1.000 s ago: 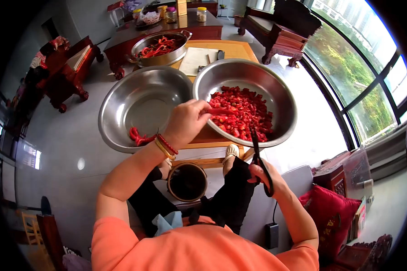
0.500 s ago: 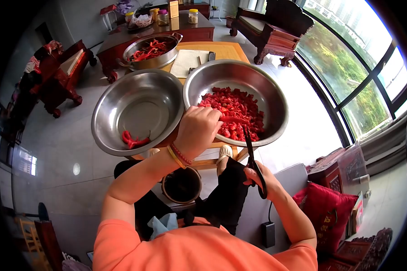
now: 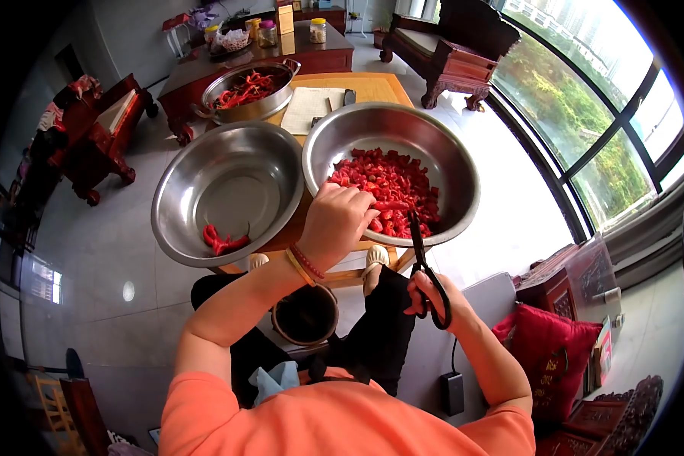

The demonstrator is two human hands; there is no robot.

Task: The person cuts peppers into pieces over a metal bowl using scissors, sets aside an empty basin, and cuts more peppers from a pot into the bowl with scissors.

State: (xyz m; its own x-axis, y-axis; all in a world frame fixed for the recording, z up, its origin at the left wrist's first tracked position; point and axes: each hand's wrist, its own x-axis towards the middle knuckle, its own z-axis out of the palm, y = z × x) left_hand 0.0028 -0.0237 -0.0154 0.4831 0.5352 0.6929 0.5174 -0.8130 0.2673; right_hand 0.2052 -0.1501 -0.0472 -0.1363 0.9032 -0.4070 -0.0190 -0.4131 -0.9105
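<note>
Over the near rim of the right metal bowl (image 3: 452, 163), my left hand (image 3: 337, 220) grips a red chili pepper (image 3: 390, 205) whose end sticks out past the fingers. My right hand (image 3: 435, 295) is wrapped round the handles of black scissors (image 3: 420, 254), with the blades pointing up beside the pepper's tip. Cut red chili pieces (image 3: 387, 173) cover the bottom of this bowl. In the left metal bowl (image 3: 243, 140) a few whole red chilies (image 3: 224, 242) lie near the front. The part of the pepper inside my left hand is hidden.
Behind the bowls stand a steel pot (image 3: 254, 112) of whole chilies and a notebook (image 3: 308, 106) on the wooden table (image 3: 380, 85). A dark bucket (image 3: 305, 313) sits between my legs. To the right are a red cushion (image 3: 547, 361) and a black power adapter (image 3: 452, 393).
Less of the chili pepper sticks out from my left hand now. The scissors have shifted slightly, and the whole view has moved a little.
</note>
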